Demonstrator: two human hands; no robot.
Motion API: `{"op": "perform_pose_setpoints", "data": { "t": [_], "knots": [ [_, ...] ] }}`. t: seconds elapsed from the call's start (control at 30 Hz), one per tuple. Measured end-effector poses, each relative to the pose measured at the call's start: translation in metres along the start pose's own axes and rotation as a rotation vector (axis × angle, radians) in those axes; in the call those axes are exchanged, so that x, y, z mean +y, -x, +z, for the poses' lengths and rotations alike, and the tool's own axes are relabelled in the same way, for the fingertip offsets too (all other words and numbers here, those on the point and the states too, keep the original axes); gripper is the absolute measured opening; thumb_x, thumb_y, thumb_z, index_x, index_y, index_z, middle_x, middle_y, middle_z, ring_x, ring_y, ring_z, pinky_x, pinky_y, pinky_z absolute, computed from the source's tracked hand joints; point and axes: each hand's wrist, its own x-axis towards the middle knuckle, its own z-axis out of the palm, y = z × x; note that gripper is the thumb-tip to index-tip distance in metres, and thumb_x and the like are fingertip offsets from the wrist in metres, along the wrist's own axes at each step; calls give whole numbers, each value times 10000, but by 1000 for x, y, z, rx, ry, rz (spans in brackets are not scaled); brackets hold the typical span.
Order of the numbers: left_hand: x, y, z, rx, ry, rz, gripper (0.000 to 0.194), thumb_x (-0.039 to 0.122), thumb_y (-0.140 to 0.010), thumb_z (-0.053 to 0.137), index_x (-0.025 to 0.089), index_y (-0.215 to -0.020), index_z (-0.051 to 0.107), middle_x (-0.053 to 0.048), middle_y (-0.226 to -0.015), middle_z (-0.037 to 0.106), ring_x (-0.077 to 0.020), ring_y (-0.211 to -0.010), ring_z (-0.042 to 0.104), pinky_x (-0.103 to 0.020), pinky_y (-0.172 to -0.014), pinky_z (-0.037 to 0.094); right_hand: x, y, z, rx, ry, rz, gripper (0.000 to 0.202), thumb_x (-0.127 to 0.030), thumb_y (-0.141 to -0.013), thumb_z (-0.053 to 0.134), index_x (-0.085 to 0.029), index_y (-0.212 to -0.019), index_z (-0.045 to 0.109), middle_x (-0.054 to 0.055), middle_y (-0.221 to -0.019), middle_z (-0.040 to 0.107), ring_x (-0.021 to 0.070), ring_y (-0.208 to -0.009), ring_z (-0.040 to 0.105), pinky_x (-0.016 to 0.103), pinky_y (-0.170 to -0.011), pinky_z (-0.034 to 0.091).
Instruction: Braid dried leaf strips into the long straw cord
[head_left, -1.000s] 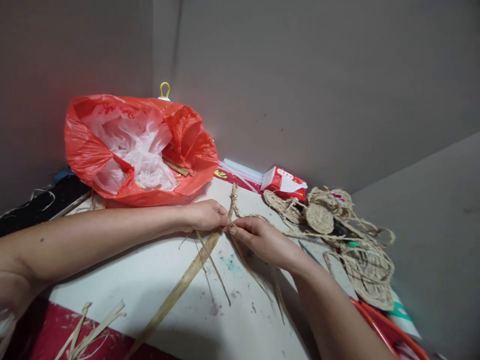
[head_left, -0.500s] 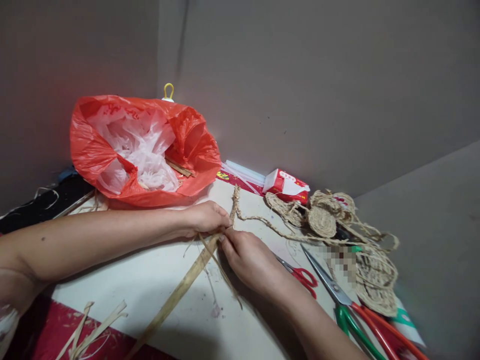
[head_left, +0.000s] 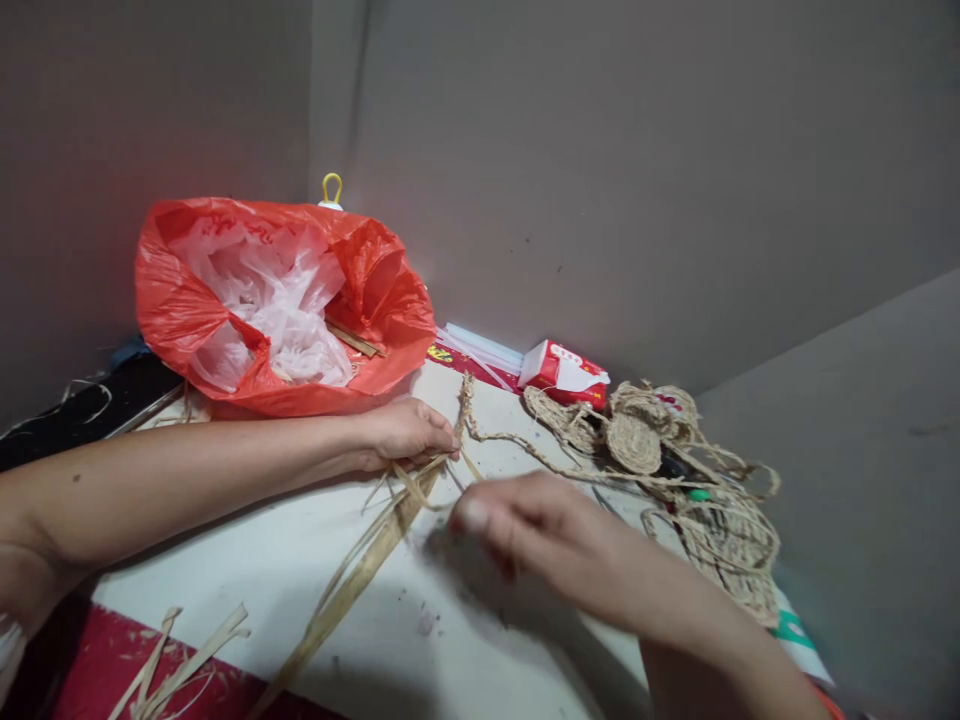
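Note:
My left hand is closed at mid-table, pinching the lower end of a braided straw cord where loose strands meet. From under its fingers a wide flat straw strip runs down toward the near edge, with thinner strands beside it. My right hand is raised to the right of that spot, its fingers curled and blurred. A thin strand loops close to its thumb; whether the fingers hold it is unclear. The cord continues right along the table.
A red plastic bag with white plastic inside stands at the back left. Coiled braided pieces and a red tissue pack lie right. Loose strips lie at the near left; my right arm hides most of the scissors.
My right hand has moved away from my left hand, right and toward the camera, and now covers the scissors. Thin strands by the wide strip have shifted. My left hand stays closed at the braid.

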Motion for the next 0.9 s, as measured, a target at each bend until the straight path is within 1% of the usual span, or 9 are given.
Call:
{"op": "perform_pose_setpoints", "data": {
  "t": [0.07, 0.1, 0.13, 0.23, 0.4, 0.5, 0.67, 0.77, 0.9],
  "knots": [
    [0, 0, -1, -25, 11, 2, 151, 206, -735, 588, 140, -606, 547, 90, -344, 303, -37, -317, 197, -195, -343, 117, 20, -8, -12, 416, -2, 108, 453, -480, -911, 381, -189, -614, 563, 13, -510, 546, 131, -481, 482, 248, -486, 366],
    [0, 0, -2, -35, 10, 1, 143, 216, -735, 590, 143, -619, 550, 92, -348, 302, -38, -315, 194, -196, -340, 116, 30, -14, -15, 544, -8, 153, 428, -493, -893, 413, -187, -633, 560, 20, -535, 562, 137, -498, 497, 252, -495, 381],
    [0, 0, -2, -44, 6, 3, 139, 226, -739, 588, 147, -630, 552, 94, -349, 300, -40, -313, 191, -197, -336, 118, 39, -21, -14, 563, -61, 183, 403, -505, -874, 444, -185, -661, 564, 29, -574, 584, 144, -518, 518, 253, -495, 394],
    [1, 0, -1, -52, -22, 39, 161, 242, -753, 573, 148, -624, 547, 93, -352, 302, -41, -314, 188, -200, -334, 127, 54, -37, -4, 419, -342, 236, 392, -548, -844, 461, -185, -739, 566, 22, -588, 589, 140, -497, 527, 239, -448, 390],
    [2, 1, 1, -22, -90, 58, 169, 251, -748, 566, 140, -621, 561, 85, -364, 329, -44, -329, 211, -205, -345, 148, 54, -45, 8, 246, -620, 291, 431, -552, -803, 517, -179, -593, 473, -81, -418, 342, 42, -341, 210, 185, -331, 140],
    [-1, -2, -1, -69, -151, 93, 190, 276, -755, 554, 118, -670, 617, 91, -366, 298, -47, -345, 181, -211, -357, 128, 60, -45, 3, 205, -662, 298, 414, -532, -781, 562, -167, -599, 494, -105, -421, 269, 32, -353, 148, 183, -334, 95],
    [-7, -10, -8, -46, -424, 267, 204, 294, -734, 566, 107, -721, 644, 39, -547, 503, -56, -483, 365, -174, -449, 256, 71, -44, -4, 53, -813, 274, 435, -496, -740, 629, -178, -529, 420, -101, -409, 277, 24, -340, 145, 186, -324, 61],
    [-3, -9, -13, -49, -592, 335, 200, 285, -752, 529, 116, -724, 632, 33, -599, 514, -75, -548, 407, -176, -499, 302, 69, -44, -2, 49, -955, 247, 418, -442, -708, 675, -175, -522, 413, -107, -410, 273, 17, -345, 131, 174, -324, 56],
    [10, -1, -20, -106, -719, 317, 207, 257, -776, 470, 128, -723, 623, 36, -603, 508, -82, -552, 403, -188, -531, 323, 63, -46, 3, 157, -988, 259, 355, -379, -700, 679, -163, -528, 456, -104, -399, 292, 14, -332, 149, 170, -321, 69]
  ]
}}
